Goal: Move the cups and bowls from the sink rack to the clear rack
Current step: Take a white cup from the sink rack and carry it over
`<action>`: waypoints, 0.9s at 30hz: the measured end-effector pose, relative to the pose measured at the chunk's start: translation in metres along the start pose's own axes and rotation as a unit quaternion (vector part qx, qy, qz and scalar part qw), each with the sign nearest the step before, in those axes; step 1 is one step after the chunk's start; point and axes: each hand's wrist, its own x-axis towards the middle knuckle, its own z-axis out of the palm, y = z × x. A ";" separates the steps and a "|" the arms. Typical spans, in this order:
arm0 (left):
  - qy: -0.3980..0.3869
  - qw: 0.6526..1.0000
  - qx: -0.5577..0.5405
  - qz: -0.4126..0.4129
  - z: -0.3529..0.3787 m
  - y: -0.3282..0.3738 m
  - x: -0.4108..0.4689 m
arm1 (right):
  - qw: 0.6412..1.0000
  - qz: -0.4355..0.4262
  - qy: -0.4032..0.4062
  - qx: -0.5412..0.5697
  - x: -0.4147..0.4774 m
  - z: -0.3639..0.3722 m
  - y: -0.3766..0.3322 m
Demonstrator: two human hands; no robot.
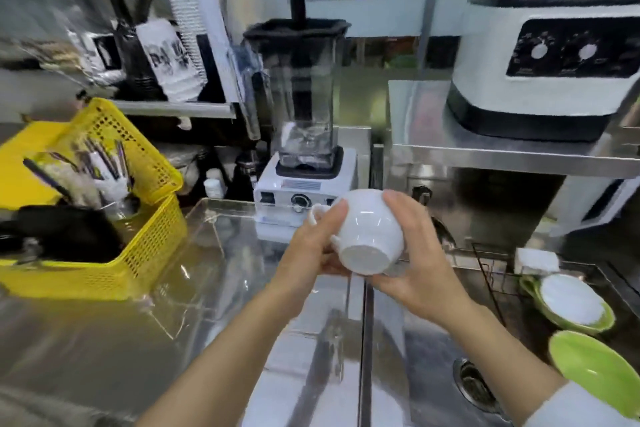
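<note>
A clear, box-shaped acrylic rack (221, 229) sat at centre-left, apparently bare inside. Left of it, a yellow perforated plastic basket (152, 236) held utensils. At near right, green bowls (575, 305) leaned in a dark wire sink rack (491, 274). Both hands, left (311, 250) and right (415, 263), gripped a glossy white handled ceramic cup (367, 236), base toward the camera, above the clear rack's right edge.

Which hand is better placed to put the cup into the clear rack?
Probably the left hand. It grips the cup on the side toward the clear rack; the right hand is nearer the sink.
</note>
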 end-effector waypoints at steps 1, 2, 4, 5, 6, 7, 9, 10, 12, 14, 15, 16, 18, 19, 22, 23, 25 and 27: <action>0.001 1.000 0.007 0.008 -0.009 0.002 -0.002 | 1.000 0.005 0.001 0.005 0.005 0.008 -0.005; -0.003 1.000 0.008 0.015 -0.017 0.003 -0.003 | 1.000 0.017 0.000 0.014 0.010 0.016 -0.009; -0.002 1.000 -0.012 0.027 -0.028 0.005 -0.007 | 0.998 0.058 -0.015 0.033 0.018 0.029 -0.014; 0.016 0.999 -0.025 0.036 -0.033 0.005 -0.008 | 0.995 0.086 -0.026 0.042 0.021 0.035 -0.015; 0.043 0.997 -0.033 0.049 -0.037 0.005 -0.009 | 0.991 0.115 -0.037 0.048 0.024 0.040 -0.016; 0.072 0.995 -0.033 0.064 -0.041 0.004 -0.008 | 0.987 0.143 -0.049 0.052 0.027 0.045 -0.016; 0.105 0.989 -0.016 0.100 -0.049 0.001 -0.005 | 0.979 0.185 -0.071 0.055 0.031 0.055 -0.015; 0.111 0.987 0.001 0.114 -0.053 -0.002 -0.003 | 0.976 0.197 -0.077 0.053 0.033 0.059 -0.012; 0.106 0.985 0.056 0.124 -0.062 -0.006 0.002 | 0.970 0.221 -0.090 0.049 0.037 0.065 -0.006; 0.085 0.987 0.097 0.096 -0.069 -0.012 0.008 | 0.956 0.264 -0.115 0.057 0.042 0.069 0.001; 0.078 0.989 0.098 0.075 -0.072 -0.016 0.011 | 0.947 0.285 -0.133 0.066 0.045 0.071 0.005; 0.077 0.991 0.092 0.056 -0.074 -0.019 0.015 | 0.939 0.300 -0.153 0.077 0.047 0.072 0.009; 0.082 0.992 0.087 0.030 -0.078 -0.027 0.021 | 0.926 0.312 -0.188 0.097 0.050 0.073 0.014; 0.083 0.992 0.090 0.024 -0.080 -0.029 0.024 | 0.922 0.316 -0.197 0.103 0.052 0.073 0.017; 0.095 0.986 0.136 0.022 -0.084 -0.030 0.029 | 0.919 0.332 -0.199 0.077 0.054 0.074 0.026; 0.100 0.981 0.167 0.021 -0.084 -0.029 0.031 | 0.918 0.332 -0.207 0.062 0.054 0.075 0.029; 0.117 0.967 0.226 0.014 -0.084 -0.028 0.035 | 0.915 0.329 -0.227 0.062 0.053 0.076 0.033; 0.132 0.954 0.270 0.010 -0.082 -0.028 0.038 | 0.910 0.331 -0.236 0.083 0.050 0.077 0.036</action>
